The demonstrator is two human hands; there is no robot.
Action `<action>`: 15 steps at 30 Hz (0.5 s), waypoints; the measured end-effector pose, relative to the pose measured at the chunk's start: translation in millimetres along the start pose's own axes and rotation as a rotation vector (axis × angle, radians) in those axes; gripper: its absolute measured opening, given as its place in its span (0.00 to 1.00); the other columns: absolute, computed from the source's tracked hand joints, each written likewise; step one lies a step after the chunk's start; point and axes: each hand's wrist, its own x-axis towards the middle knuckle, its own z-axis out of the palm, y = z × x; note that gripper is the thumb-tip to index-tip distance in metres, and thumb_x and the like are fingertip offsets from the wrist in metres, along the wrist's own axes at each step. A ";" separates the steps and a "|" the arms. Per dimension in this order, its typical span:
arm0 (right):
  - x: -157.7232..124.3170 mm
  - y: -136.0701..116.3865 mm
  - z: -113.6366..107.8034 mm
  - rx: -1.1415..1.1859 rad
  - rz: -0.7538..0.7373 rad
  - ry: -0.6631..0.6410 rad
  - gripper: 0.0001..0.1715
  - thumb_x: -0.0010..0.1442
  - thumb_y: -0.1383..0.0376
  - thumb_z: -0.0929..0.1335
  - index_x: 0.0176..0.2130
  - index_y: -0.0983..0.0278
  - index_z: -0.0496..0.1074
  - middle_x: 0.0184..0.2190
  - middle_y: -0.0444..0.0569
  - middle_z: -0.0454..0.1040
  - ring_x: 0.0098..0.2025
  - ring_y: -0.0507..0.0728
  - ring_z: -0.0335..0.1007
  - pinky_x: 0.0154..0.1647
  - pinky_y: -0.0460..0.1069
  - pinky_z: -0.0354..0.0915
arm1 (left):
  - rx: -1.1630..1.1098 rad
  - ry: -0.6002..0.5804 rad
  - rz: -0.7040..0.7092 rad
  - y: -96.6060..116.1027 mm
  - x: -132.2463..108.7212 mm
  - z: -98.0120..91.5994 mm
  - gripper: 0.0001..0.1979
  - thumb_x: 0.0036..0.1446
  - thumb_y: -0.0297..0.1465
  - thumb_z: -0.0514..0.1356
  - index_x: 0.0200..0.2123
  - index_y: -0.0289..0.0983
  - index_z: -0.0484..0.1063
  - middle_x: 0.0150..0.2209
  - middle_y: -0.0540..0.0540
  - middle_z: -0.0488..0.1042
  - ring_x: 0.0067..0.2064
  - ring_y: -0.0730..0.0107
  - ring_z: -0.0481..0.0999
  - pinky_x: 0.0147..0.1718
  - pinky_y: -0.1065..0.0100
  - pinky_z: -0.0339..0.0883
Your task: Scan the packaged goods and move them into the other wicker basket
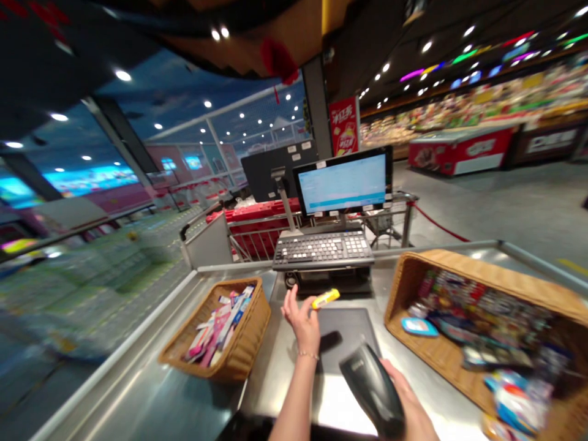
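Over the dark plate [349, 321] set in the metal counter, my left hand [302, 320] pinches one end of a small yellow packet [326, 299]. The other fingers of that hand are spread upward. My right hand [407, 398] is wrapped round a black barcode scanner [373, 386], whose head points up and to the left towards the plate. Part of the right hand is hidden behind the scanner. The packet and the scanner are apart from each other.
A wicker basket [250, 352] of slim packages stands left; a larger wicker basket [436, 362] with mixed packets lies right. Behind the plate are a keyboard [324, 250] and a lit monitor [344, 182]. Beyond the counter are shopping carts [260, 236] and a red freezer [459, 150].
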 end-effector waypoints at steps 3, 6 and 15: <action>-0.4 0.5 0.0 -0.038 -0.002 -0.024 0.24 0.44 0.68 0.66 0.43 0.64 0.77 0.53 0.54 0.75 0.59 0.66 0.67 0.57 0.55 0.67 | 0.004 0.015 -0.003 -2.0 0.3 -1.4 0.14 0.52 0.22 0.56 0.34 0.43 0.79 0.60 0.43 0.64 0.63 0.53 0.56 0.61 0.42 0.48; -0.6 1.4 0.5 -0.058 -0.003 -0.045 0.25 0.45 0.69 0.66 0.45 0.64 0.77 0.54 0.56 0.74 0.59 0.67 0.67 0.58 0.56 0.67 | 0.011 0.021 -0.008 -5.5 0.6 -2.6 0.14 0.53 0.23 0.56 0.34 0.44 0.79 0.60 0.44 0.64 0.63 0.54 0.56 0.61 0.43 0.48; -2.2 3.9 5.1 -0.071 -0.014 -0.057 0.26 0.44 0.70 0.66 0.45 0.63 0.77 0.53 0.55 0.75 0.59 0.65 0.68 0.57 0.55 0.68 | 0.030 0.024 -0.020 -15.4 1.5 -7.9 0.14 0.53 0.22 0.56 0.35 0.43 0.78 0.61 0.44 0.62 0.64 0.53 0.55 0.61 0.43 0.48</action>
